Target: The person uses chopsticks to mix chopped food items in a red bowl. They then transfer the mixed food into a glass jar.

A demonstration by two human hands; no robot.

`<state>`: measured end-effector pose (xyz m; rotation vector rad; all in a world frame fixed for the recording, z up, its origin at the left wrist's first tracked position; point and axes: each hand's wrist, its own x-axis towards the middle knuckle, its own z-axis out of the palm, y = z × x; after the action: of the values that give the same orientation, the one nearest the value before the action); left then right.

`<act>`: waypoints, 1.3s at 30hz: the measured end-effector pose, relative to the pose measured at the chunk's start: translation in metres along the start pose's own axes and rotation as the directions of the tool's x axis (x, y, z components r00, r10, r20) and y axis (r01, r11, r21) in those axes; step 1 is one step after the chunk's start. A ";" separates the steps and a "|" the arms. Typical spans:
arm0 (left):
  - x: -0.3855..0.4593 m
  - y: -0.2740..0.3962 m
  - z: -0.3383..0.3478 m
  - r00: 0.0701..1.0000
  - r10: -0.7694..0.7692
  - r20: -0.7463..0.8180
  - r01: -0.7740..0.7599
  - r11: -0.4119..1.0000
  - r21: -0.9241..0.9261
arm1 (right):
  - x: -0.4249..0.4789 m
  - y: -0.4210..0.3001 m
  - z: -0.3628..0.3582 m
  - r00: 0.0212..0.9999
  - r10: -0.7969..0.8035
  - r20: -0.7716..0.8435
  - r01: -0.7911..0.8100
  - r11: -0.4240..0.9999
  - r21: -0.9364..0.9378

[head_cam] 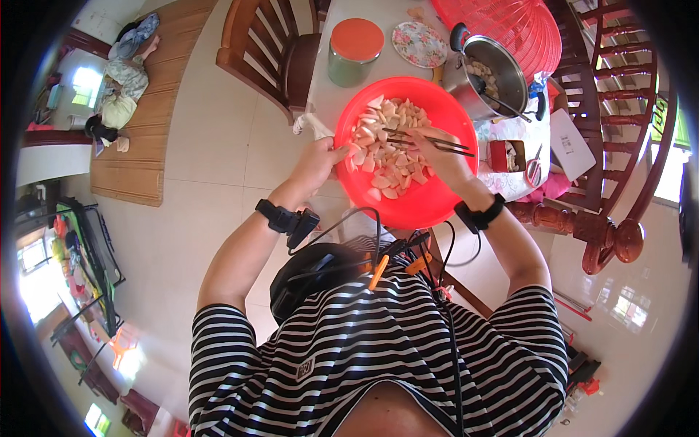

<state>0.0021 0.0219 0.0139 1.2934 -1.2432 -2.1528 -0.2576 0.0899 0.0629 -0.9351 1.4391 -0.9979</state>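
Note:
A wide red plastic basin lies before me at the table's edge, with many pale cut vegetable pieces in it. My left hand grips the basin's left rim, thumb on the inside. My right hand holds a pair of dark chopsticks over the pieces, their tips pointing left among them. Beyond the basin at the right stands a steel pot with pale pieces and a ladle inside. A glass jar with an orange-red lid stands behind the basin at the left.
A floral round mat and a red mesh food cover are at the back. Right of the basin are a small red box and scissors. A wooden chair stands left of the table. A person lies on a mat farther left.

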 end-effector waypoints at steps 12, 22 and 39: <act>-0.001 0.007 0.001 0.999 -0.016 0.050 0.017 0.999 -0.027 | 0.000 0.024 -0.054 0.896 -0.443 -0.009 0.343 0.706 -0.620; 0.005 -0.004 -0.005 0.999 -0.012 0.044 0.009 0.998 0.064 | -0.037 -0.004 -0.022 0.952 -0.235 0.198 0.303 0.826 -0.476; -0.003 0.009 0.002 0.999 -0.017 0.036 0.017 1.000 0.005 | -0.010 0.003 -0.013 0.931 -0.154 0.331 0.329 0.745 -0.580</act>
<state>0.0007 0.0199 0.0233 1.2767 -1.2568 -2.1959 -0.2701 0.1014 0.0637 -1.7239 1.4616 -0.5237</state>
